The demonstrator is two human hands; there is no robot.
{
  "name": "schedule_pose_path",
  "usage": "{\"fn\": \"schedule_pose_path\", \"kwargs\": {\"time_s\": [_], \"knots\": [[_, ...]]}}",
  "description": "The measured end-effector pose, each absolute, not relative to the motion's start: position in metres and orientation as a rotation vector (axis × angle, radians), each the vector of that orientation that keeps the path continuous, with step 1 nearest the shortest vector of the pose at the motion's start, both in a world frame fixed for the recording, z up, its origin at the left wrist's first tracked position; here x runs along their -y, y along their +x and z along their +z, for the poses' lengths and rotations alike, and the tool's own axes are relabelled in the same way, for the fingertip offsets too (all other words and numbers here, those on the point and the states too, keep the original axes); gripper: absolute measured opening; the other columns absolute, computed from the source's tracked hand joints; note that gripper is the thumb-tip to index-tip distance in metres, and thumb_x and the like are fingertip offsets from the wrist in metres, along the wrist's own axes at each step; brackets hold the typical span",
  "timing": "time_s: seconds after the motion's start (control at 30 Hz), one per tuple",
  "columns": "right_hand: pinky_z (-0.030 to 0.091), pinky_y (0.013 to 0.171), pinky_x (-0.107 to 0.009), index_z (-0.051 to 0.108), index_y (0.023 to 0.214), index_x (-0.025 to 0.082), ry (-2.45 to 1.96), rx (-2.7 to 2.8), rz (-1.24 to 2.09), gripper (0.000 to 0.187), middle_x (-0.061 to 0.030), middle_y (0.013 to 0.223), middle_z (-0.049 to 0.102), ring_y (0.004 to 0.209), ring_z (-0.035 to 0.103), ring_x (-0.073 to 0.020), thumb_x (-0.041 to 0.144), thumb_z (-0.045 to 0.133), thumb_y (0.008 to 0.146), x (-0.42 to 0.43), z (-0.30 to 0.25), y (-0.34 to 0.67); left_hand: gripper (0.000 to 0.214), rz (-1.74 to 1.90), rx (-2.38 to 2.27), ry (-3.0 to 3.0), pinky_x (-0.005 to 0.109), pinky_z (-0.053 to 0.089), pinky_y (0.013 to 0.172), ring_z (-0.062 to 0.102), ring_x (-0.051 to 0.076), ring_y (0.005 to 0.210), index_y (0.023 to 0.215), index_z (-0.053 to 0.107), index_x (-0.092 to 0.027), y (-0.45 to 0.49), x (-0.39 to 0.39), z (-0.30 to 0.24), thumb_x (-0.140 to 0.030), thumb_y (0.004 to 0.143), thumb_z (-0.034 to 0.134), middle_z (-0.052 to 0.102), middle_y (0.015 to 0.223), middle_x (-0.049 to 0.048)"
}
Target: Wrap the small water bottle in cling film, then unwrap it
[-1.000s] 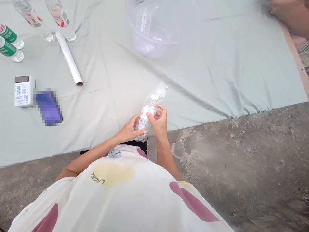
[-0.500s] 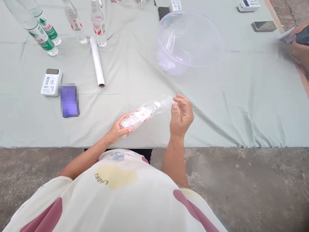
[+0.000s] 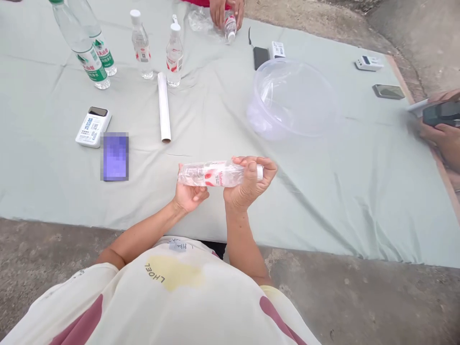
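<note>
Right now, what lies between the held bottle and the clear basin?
Nothing but bare grey-green cloth separates the bottle from the basin, seen in the head view.

Shirt point(image 3: 187, 306): "LHOEL"; bottle point(image 3: 212, 174) lbl illegible.

My right hand point(image 3: 249, 184) covers the neck end of the bottle point(image 3: 212, 174), and my fingers hide all of it there but the cap's tip. Its underside is hidden against my left hand point(image 3: 189, 195). The label's print is too small to read. A flat thing on the cloth point(image 3: 323, 182) is blurred to a purple patch point(image 3: 115, 156). The top edge cuts off a tall green-labelled bottle point(image 3: 102, 52) and another person's hands point(image 3: 223, 12). The right edge cuts off a second person's hand point(image 3: 443, 139).
</note>
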State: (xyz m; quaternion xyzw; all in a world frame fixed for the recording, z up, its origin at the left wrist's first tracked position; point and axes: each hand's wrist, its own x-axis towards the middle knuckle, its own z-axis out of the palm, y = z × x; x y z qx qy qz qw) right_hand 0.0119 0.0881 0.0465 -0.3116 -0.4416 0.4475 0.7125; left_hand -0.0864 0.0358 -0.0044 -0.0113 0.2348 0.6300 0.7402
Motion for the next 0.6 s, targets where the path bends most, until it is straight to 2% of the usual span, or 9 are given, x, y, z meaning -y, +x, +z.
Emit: {"fn": "schedule_pose_path", "kwargs": {"time_s": [0.1,0.13,0.2,0.27,0.33,0.43,0.5,0.6], "knots": [[0.055,0.078,-0.036,0.051,0.091,0.027,-0.784,1.245,0.865,0.015,0.0074,0.069,0.054,0.067,0.064,-0.0135,0.037,0.063,0.088,-0.116,0.047,-0.001,0.060,1.275,-0.464,-0.164,0.024,0.036,0.043,0.045,0.011,0.037,0.079,0.063,-0.016,-0.083,-0.051,-0.024,-0.051,0.102,0.020,0.057,0.056,0.0029],[0.054,0.077,-0.036,0.051,0.091,0.027,-0.807,1.330,0.858,0.016,0.0065,0.071,0.055,0.067,0.064,-0.0139,0.039,0.061,0.089,-0.130,0.045,-0.004,0.055,1.237,-0.464,-0.167,0.025,0.039,0.046,0.050,0.012,0.042,0.085,0.064,-0.016,-0.082,-0.054,-0.032,-0.048,0.103,0.023,0.060,0.060,0.0034],[0.054,0.079,-0.037,0.051,0.094,0.027,-0.858,1.468,0.848,0.019,0.0037,0.080,0.057,0.071,0.066,-0.0151,0.044,0.057,0.090,-0.165,0.041,-0.011,0.050,1.134,-0.464,-0.101,0.027,0.044,0.053,0.061,0.015,0.056,0.101,0.066,-0.017,-0.081,-0.056,-0.048,-0.052,0.101,0.031,0.067,0.074,0.0060],[0.052,0.086,-0.040,0.050,0.099,0.028,-0.917,1.570,0.797,0.024,0.0002,0.093,0.058,0.084,0.067,-0.0175,0.051,0.051,0.092,-0.206,0.038,-0.020,0.047,1.039,-0.453,0.034,0.030,0.048,0.062,0.067,0.018,0.071,0.113,0.065,-0.017,-0.079,-0.054,-0.061,-0.058,0.096,0.047,0.071,0.087,0.0089],[0.048,0.096,-0.042,0.049,0.104,0.029,-0.955,1.633,0.703,0.029,-0.0016,0.101,0.056,0.094,0.064,-0.0193,0.056,0.045,0.092,-0.249,0.039,-0.032,0.045,0.988,-0.452,0.181,0.032,0.049,0.072,0.069,0.020,0.083,0.116,0.064,-0.017,-0.078,-0.050,-0.069,-0.053,0.088,0.065,0.071,0.096,0.0107],[0.039,0.109,-0.041,0.051,0.110,0.030,-1.028,1.643,0.634,0.035,-0.0015,0.114,0.057,0.111,0.055,-0.0187,0.060,0.044,0.094,-0.305,0.045,-0.055,0.043,0.982,-0.474,0.288,0.033,0.048,0.078,0.068,0.020,0.091,0.117,0.064,-0.019,-0.077,-0.047,-0.074,-0.045,0.084,0.074,0.071,0.101,0.0106],[0.035,0.113,-0.041,0.051,0.116,0.028,-1.131,1.659,0.599,0.035,-0.0013,0.123,0.056,0.120,0.049,-0.0181,0.057,0.045,0.097,-0.333,0.049,-0.070,0.043,0.973,-0.479,0.294,0.033,0.049,0.079,0.068,0.020,0.092,0.117,0.064,-0.019,-0.077,-0.048,-0.074,-0.046,0.085,0.072,0.070,0.101,0.0103],[0.038,0.110,-0.038,0.050,0.117,0.022,-1.252,1.744,0.648,0.024,-0.0027,0.124,0.058,0.115,0.052,-0.0162,0.039,0.052,0.099,-0.361,0.053,-0.089,0.042,0.962,-0.484,0.293,0.033,0.049,0.077,0.069,0.020,0.090,0.116,0.064,-0.018,-0.078,-0.050,-0.072,-0.047,0.086,0.072,0.070,0.100,0.0105]]}}
